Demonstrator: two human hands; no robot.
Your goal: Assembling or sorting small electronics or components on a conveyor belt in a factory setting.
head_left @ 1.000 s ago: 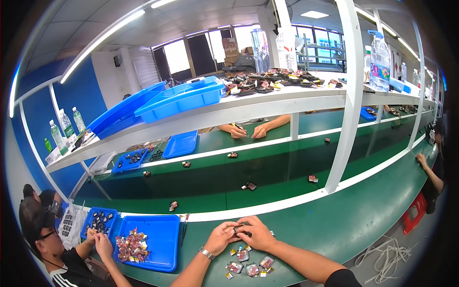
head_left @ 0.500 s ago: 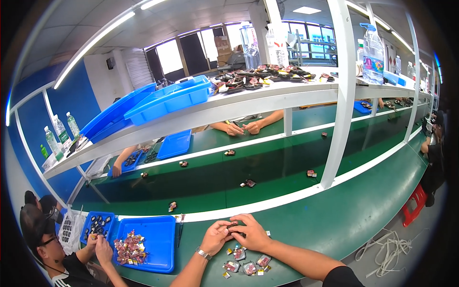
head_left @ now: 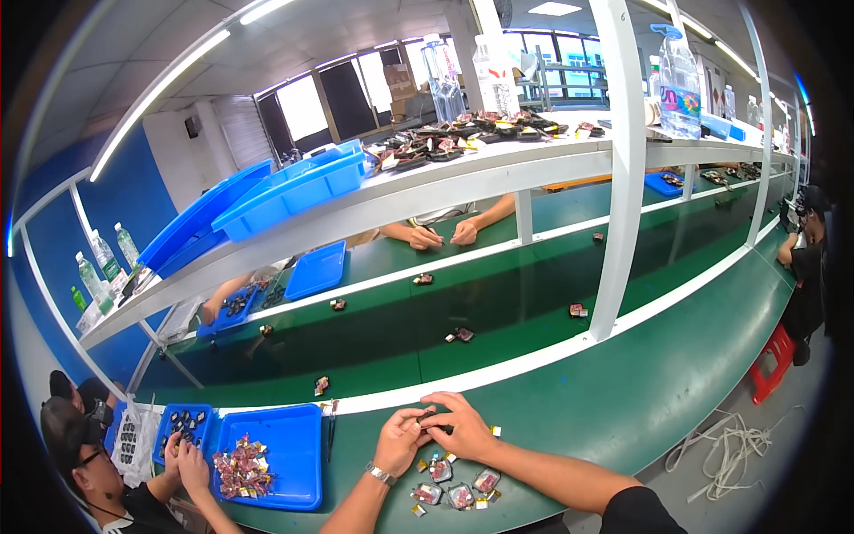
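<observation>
Both hands meet at the lower centre of the frame: the left hand (head_left: pixel 400 438) and the right hand (head_left: pixel 463 425) are closed together around a small dark part (head_left: pixel 433 416), fingertips pinching it just above the green table (head_left: pixel 623 409). Right below the hands, several small packaged parts (head_left: pixel 452 485) lie loose on this surface. Behind the table, a dark green conveyor belt (head_left: pixel 498 311) runs across the middle of the frame and carries a few small pieces well apart. Above it, a white shelf (head_left: pixel 427 191) holds blue trays (head_left: pixel 294 182) and water bottles (head_left: pixel 680 76). At the lower left, a blue bin (head_left: pixel 289 445) contains a heap of reddish parts (head_left: pixel 240 467); another person's hands work beside it. Large windows are at the back of the room.
</observation>
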